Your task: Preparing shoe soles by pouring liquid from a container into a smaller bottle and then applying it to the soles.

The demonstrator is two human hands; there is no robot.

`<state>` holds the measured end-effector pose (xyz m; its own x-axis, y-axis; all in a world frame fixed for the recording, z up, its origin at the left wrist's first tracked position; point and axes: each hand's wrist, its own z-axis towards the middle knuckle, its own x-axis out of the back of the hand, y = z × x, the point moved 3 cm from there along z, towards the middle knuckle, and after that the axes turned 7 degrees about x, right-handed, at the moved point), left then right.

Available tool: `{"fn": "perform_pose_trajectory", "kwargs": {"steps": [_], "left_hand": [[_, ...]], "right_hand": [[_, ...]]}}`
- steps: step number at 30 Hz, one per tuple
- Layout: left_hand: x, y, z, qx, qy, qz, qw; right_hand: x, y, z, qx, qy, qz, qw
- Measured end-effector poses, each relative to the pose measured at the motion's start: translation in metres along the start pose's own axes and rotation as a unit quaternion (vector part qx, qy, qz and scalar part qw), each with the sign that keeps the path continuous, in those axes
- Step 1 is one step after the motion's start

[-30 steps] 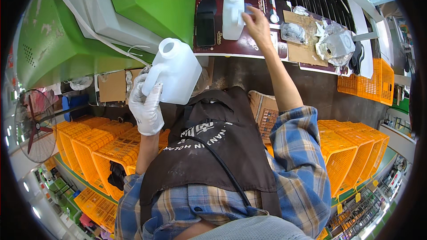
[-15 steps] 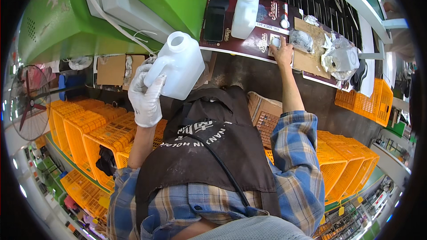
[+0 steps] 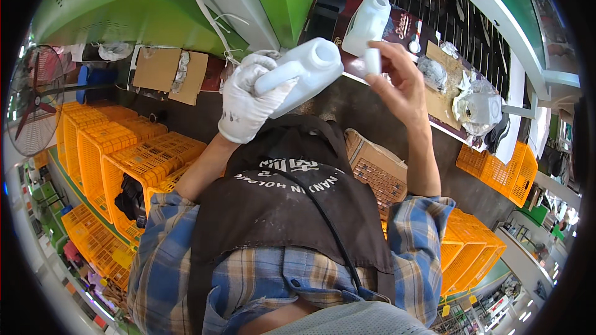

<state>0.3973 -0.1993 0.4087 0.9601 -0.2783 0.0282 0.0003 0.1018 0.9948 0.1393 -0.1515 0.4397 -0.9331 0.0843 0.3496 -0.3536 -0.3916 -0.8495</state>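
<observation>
A translucent white plastic jug hangs tilted in front of me, its open mouth leaning right. My left hand, in a white glove, is closed around the jug's handle. Bare and raised just right of the mouth, my right hand pinches a small white cap between thumb and fingers. Cap and mouth are apart. Behind them a second, uncapped jug stands on the dark red printed board of the bench.
At the bench's right lie a clear plastic bag, a cardboard sheet and a wrapped clear container. A green machine with a hanging white cable stands at left. Orange crates are stacked on both sides, and a fan is far left.
My right hand has lifted the white cap off the bench and brought it back toward the jug. My left hand has moved right and tipped the jug's mouth to the right.
</observation>
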Motion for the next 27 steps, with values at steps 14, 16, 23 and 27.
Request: {"fn": "perform_pose_trajectory", "kwargs": {"steps": [14,16,23,27], "left_hand": [[0.013,0.010,0.017,-0.082,-0.187,0.014,0.979],[0.014,0.009,0.025,-0.114,-0.206,0.017,0.972],[0.001,0.016,0.024,-0.089,-0.234,-0.027,0.968],[-0.010,0.012,0.022,-0.147,-0.147,0.048,0.977]], "right_hand": [[-0.026,-0.063,0.042,0.075,-0.346,-0.180,0.918],[-0.025,-0.069,0.044,0.100,-0.373,-0.164,0.908],[-0.025,-0.086,0.035,0.040,-0.382,-0.262,0.885],[-0.027,-0.064,0.024,-0.052,-0.277,-0.382,0.880]]}}
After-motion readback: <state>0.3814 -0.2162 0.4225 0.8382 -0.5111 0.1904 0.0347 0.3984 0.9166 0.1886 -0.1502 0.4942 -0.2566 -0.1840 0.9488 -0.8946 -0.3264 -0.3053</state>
